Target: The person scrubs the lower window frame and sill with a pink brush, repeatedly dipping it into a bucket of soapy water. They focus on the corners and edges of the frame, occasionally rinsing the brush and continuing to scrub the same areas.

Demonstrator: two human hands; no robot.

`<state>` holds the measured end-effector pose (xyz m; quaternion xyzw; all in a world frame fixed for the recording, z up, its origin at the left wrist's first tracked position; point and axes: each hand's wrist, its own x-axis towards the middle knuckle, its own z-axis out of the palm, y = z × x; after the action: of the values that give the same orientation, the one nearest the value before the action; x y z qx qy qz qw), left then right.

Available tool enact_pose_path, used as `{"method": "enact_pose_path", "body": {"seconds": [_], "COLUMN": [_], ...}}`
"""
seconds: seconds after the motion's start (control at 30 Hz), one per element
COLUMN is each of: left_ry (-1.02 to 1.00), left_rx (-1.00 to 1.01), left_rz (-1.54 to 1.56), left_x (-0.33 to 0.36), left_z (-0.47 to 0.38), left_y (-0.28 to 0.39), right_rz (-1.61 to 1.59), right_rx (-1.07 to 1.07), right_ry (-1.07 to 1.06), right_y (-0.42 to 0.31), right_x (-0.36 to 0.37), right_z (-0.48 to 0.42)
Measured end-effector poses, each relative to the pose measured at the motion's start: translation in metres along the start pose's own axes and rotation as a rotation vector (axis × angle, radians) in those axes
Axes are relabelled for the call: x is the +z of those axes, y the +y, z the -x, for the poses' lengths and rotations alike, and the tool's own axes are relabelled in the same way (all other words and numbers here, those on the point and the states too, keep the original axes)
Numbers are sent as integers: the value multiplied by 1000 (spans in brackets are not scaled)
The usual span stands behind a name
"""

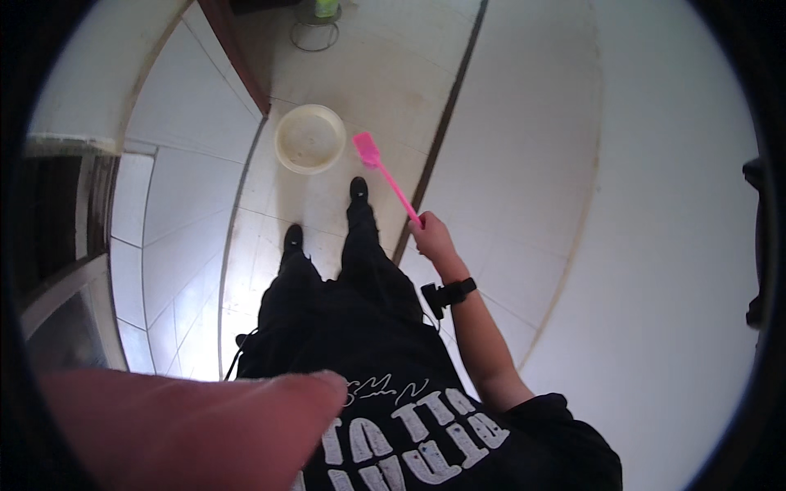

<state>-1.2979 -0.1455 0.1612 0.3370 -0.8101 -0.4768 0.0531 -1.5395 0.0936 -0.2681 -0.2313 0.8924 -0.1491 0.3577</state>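
Note:
My right hand is closed around the end of a bright pink long-handled plastic tool. The tool has a flat, squarish head, held out over the floor beside a round cream basin. Just in front of my feet, the basin stands on the floor; its inside looks stained, and whether it holds water is unclear. My left hand looms large and blurred at the lower left, very close to the camera. One fingertip of it shows; the rest runs out of view, and anything it touches is hidden.
A tiled wall runs along my left, with a window and a brown door frame. On the right, another tiled wall rises from a dark strip. Ahead stands a small stool bearing a green item.

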Motion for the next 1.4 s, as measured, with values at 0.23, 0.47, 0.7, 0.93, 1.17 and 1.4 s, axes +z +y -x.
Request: {"method": "enact_pose_path", "body": {"seconds": [0.23,0.47,0.7,0.93,1.17,1.4], "left_ry": [288,291,371,464,383,378], "left_rx": [-335,-880,-961,-1117,-1140,-1138], "left_rz": [292,476,825,957,957,983], "left_x": [61,223,377,407,407,398], "left_z": [-144,-229,-272,-296,-314,-341], "left_y": [-68,-298,-456,-514,-506,-497], "right_rz": [116,151,191,292,276,282], "right_rx": [-138,-4,-148,-235,-233,-212], "right_ry": [-111,-371,-216,-259,-222,-221], "right_y": [-31,-14,61,93,117,120], "right_x": [-42,42,216,287,269,252], "right_z": [-152,-267,-385,-399,-385,-388]}}
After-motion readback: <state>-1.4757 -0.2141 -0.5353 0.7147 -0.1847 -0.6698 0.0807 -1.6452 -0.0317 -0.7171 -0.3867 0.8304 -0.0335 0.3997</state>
